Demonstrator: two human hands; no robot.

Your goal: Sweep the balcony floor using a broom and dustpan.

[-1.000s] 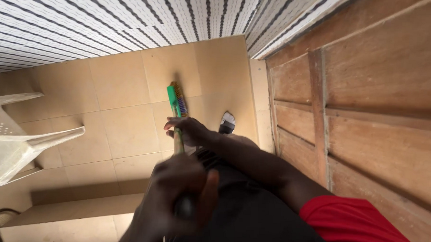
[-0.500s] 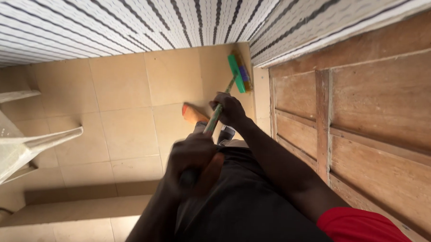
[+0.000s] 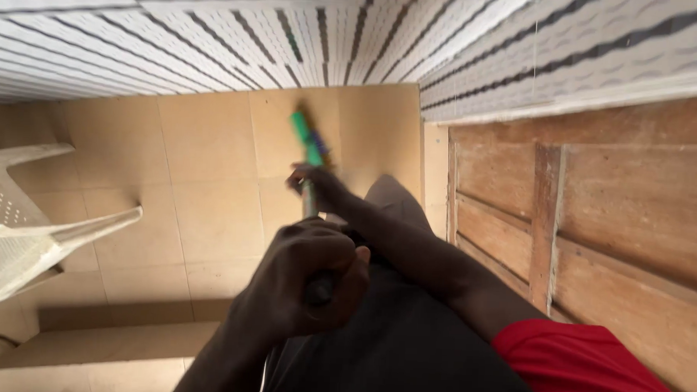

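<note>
On the tan floor (image 3: 203, 152) by the corner, from our head view, we have the broom (image 3: 308, 144) out ahead of us, its head down on the tiles near the foot of the striped wall (image 3: 215, 37). Our left hand (image 3: 303, 279) is clenched around the top end of the stick, close to the camera. Our right hand (image 3: 322, 186) grasps the stick lower down, arm stretched forward over the dark trousers (image 3: 405, 352). As for progress, we judge the sweeping to be mid-stroke: the tiles look fairly clean, no dirt pile shows, and we cannot tell which patches remain. The broom itself has a green head with what look like purple and orange bristles, all blurred by motion. Its stick is thin and mostly hidden by our hands. A white plastic chair (image 3: 30, 231) stands at the left, well apart from the broom. A wooden door (image 3: 595, 220) fills the right.
</note>
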